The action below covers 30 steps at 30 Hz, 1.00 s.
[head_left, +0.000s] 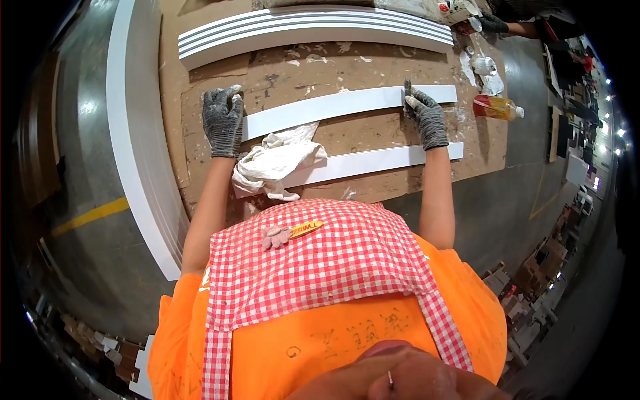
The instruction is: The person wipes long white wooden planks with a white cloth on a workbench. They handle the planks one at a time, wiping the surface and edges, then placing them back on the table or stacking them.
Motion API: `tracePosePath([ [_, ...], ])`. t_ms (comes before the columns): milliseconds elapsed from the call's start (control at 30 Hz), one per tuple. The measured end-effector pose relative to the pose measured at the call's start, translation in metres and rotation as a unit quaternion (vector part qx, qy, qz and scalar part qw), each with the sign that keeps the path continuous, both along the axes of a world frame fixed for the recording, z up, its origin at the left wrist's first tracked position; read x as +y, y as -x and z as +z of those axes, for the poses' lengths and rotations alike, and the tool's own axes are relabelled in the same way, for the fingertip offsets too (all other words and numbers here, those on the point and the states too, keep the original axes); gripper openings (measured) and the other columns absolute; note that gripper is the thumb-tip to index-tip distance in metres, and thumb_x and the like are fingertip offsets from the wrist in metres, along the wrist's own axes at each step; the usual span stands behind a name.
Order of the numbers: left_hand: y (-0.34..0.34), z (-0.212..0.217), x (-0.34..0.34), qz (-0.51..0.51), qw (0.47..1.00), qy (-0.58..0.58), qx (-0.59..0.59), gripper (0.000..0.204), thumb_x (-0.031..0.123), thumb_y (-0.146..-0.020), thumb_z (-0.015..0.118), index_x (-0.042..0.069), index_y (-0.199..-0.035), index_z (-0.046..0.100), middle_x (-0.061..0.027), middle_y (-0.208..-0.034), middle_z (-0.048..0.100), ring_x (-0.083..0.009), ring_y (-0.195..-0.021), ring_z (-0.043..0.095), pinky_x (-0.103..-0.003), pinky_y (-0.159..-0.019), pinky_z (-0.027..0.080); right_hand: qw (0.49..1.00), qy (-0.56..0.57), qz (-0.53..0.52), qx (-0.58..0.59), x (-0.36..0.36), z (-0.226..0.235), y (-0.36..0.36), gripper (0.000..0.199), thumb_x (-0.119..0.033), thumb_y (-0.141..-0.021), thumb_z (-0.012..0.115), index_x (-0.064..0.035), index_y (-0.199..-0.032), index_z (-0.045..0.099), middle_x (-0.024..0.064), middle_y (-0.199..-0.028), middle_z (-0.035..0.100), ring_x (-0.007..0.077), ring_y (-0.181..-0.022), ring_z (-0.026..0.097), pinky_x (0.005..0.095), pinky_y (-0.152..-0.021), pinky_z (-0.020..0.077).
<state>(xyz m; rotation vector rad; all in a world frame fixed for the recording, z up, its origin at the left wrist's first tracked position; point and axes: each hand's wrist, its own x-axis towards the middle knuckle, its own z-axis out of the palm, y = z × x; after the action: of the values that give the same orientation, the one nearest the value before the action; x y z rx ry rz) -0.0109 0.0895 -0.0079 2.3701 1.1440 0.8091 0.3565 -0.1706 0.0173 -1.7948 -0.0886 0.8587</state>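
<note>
The step in hand looks like sanding or scraping a white strip that lies across the brown board surface. The left hand, in a grey glove, presses down on the strip's left end with its grip flat and closed over the edge, pinning it. The right hand, gloved the same, has its grip clamped on a small dark block set against the strip near its right end. By my judgement the next move calls for a steady hold at the left end while the block runs along the face, with even pressure so the thin strip does not bow or slide on the board.

A long white panel stands along the surface's left side. A stack of white strips lies at the far side, and a second single strip lies nearer the person, well apart from the stack. A crumpled white rag sits between the two single strips, touching both. An orange bottle lies on its side near the right edge, by some white scraps. White flecks dot the board.

The floor is grey concrete with a yellow line. Another person's gloved hand works at the far right corner. Offcuts and clutter line the room's edges.
</note>
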Motion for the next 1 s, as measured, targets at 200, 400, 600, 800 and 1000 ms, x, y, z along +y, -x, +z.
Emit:
tracePosePath([
  [200,-0.001,0.004,-0.003,0.014,0.999,0.033,0.002,0.017,0.014,-0.079,0.060,0.010,-0.094,0.066,-0.0104,-0.092,0.058,-0.0276,-0.090,0.055,-0.037,-0.082,0.044,0.949,0.101,0.117,-0.275,0.031,0.008,0.037,0.018,-0.012,-0.079,0.066,-0.0035,-0.096,0.067,0.0097,-0.087,0.064,0.0211,-0.075,0.060,0.0313,-0.072,0.0484],
  [400,0.001,-0.003,-0.001,0.010,1.000,-0.002,0.009,0.016,0.014,-0.079,0.060,0.010,-0.093,0.066,-0.0101,-0.092,0.058,-0.0271,-0.088,0.056,-0.036,-0.080,0.045,0.816,0.158,0.199,-0.519,0.052,-0.004,0.075,0.018,-0.014,-0.082,0.060,-0.0046,-0.095,0.066,0.0158,-0.087,0.056,0.0309,-0.086,0.054,0.0392,-0.080,0.0444],
  [600,-0.001,0.002,-0.004,0.017,0.999,0.028,0.000,0.016,0.014,-0.079,0.060,0.010,-0.094,0.066,-0.0106,-0.091,0.057,-0.0271,-0.087,0.056,-0.036,-0.079,0.046,0.823,0.135,0.124,-0.538,0.034,-0.007,0.026,0.016,-0.012,-0.082,0.059,-0.0020,-0.093,0.065,0.0148,-0.086,0.055,0.0299,-0.079,0.054,0.0375,-0.075,0.0449],
  [800,0.001,-0.002,-0.004,0.019,1.000,0.021,0.009,0.016,0.013,-0.080,0.059,0.010,-0.094,0.065,-0.0099,-0.090,0.058,-0.0273,-0.089,0.054,-0.037,-0.083,0.043,0.842,0.118,0.180,-0.495,0.038,-0.005,0.067,0.013,-0.010,-0.080,0.063,-0.0032,-0.091,0.066,0.0114,-0.085,0.056,0.0253,-0.078,0.056,0.0338,-0.075,0.0457],
  [1000,-0.003,0.004,-0.005,0.017,0.999,0.042,0.002,0.015,0.012,-0.080,0.058,0.010,-0.094,0.065,-0.0094,-0.091,0.058,-0.0270,-0.089,0.054,-0.036,-0.081,0.044,0.813,0.224,0.012,-0.538,-0.036,-0.026,-0.071,0.019,-0.012,-0.079,0.062,-0.0040,-0.095,0.069,0.0141,-0.082,0.058,0.0273,-0.076,0.056,0.0352,-0.075,0.0450],
])
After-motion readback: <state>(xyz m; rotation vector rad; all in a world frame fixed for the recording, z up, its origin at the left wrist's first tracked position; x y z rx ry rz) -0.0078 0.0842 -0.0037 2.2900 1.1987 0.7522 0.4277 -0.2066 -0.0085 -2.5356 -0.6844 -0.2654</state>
